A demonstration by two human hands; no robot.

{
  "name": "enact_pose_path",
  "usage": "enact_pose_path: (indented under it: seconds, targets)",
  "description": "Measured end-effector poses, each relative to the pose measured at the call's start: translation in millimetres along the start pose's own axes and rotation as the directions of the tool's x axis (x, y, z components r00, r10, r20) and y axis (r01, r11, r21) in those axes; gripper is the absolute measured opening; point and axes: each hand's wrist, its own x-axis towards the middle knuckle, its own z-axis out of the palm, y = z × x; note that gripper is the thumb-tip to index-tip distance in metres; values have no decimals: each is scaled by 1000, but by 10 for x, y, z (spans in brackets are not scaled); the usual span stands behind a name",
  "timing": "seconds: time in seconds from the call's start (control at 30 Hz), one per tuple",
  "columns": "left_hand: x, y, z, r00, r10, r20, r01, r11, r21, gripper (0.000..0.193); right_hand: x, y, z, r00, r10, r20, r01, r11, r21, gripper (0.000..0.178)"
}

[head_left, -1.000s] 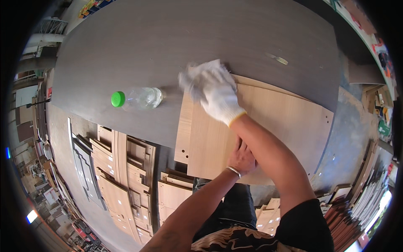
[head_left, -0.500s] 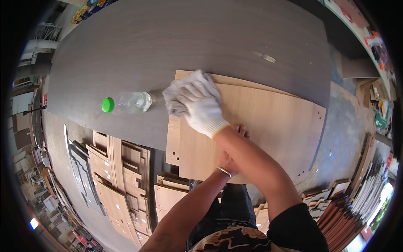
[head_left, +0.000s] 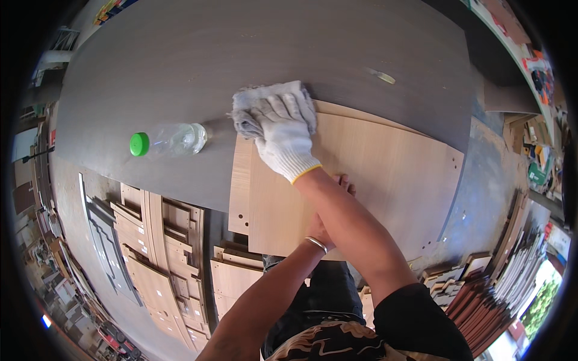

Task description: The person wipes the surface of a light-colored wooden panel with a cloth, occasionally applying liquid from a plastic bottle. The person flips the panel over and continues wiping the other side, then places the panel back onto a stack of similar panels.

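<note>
In a white knitted glove with a yellow cuff edge, my right hand (head_left: 282, 129) presses a grey rag (head_left: 268, 96) at the far left corner of a light wood-grain board (head_left: 385, 162). The rag reaches past the board's edge over the dark table (head_left: 198, 54). A second matching board (head_left: 239, 192) lies beneath, its strip with dark holes showing on the left. My bare left hand (head_left: 319, 228), with a silver bracelet at the wrist, rests flat on the top board. My right forearm crosses over it and hides most of it; only some fingertips show.
A clear bottle (head_left: 180, 138) with a green cap lies on the table, left of the boards. A small pale strip-like object (head_left: 382, 76) is at the far right. Cut wood panels (head_left: 159, 259) lie on the floor at left; stacked strips (head_left: 487, 319) are at lower right.
My right hand and the rag have shifted slightly away from me, and the rag is spread out flatter. The view has shifted a little; my left hand stays on the board.
</note>
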Motion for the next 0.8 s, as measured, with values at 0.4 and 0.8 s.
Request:
enact_pose_path:
  seconds: [0.4,0.8]
  targets:
    - [26,82,-191,999,-25,35,23,997,72,68,-1427,1724,-1372,893,419,-167,-441,888,-133,46]
    - [67,139,-188,999,-38,24,37,999,27,69,-1556,1863,-1410,937,349,-32,-292,727,-621,51]
